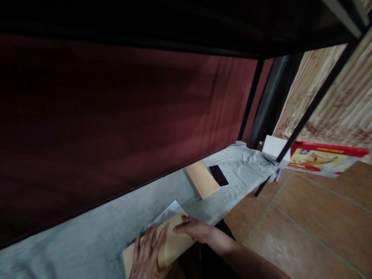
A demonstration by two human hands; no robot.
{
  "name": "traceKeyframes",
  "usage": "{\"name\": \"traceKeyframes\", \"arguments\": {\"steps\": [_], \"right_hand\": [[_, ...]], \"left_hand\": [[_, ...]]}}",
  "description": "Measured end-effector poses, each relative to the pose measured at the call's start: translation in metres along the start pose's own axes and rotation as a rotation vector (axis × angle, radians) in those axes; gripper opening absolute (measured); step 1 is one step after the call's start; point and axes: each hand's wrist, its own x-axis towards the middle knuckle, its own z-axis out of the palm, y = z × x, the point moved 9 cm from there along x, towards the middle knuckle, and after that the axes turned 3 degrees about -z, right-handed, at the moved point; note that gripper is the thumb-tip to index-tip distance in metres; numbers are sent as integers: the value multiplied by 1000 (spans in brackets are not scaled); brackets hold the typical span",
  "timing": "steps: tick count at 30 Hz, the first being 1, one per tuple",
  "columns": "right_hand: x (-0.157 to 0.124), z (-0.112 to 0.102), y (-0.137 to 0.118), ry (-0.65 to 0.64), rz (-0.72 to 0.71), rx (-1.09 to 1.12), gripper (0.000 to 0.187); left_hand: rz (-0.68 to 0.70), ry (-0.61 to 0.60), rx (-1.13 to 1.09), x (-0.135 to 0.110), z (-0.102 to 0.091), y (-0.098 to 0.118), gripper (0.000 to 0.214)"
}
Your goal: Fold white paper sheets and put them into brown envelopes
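Note:
A brown kraft paper envelope lies at the near edge of the cloth-covered shelf, in front of me. My left hand rests flat on its left part, fingers stretched out and somewhat apart. At the envelope's right end, my right hand grips the edge, thumb on top; its other fingers are partly hidden. A white sheet of paper sticks out from behind the envelope. Farther right lies a stack of similar brown envelopes, with a dark-screened phone beside it.
The grey cloth covers the low shelf and is wrinkled at its right end. Dark metal posts and an upper shelf frame the space. A red and yellow box stands at right above the tiled floor.

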Motion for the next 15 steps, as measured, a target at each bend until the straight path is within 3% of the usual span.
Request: {"name": "traceKeyframes", "arguments": {"steps": [5,12,15], "right_hand": [[2,15,13,-109,89,261,49],[-7,16,15,-185,225,426,11],[-20,17,10,-276,261,499,6]], "left_hand": [[52,32,22,-4,-4,0,111],[74,21,8,3,-11,1,102],[58,28,-13,4,-14,0,103]]}}
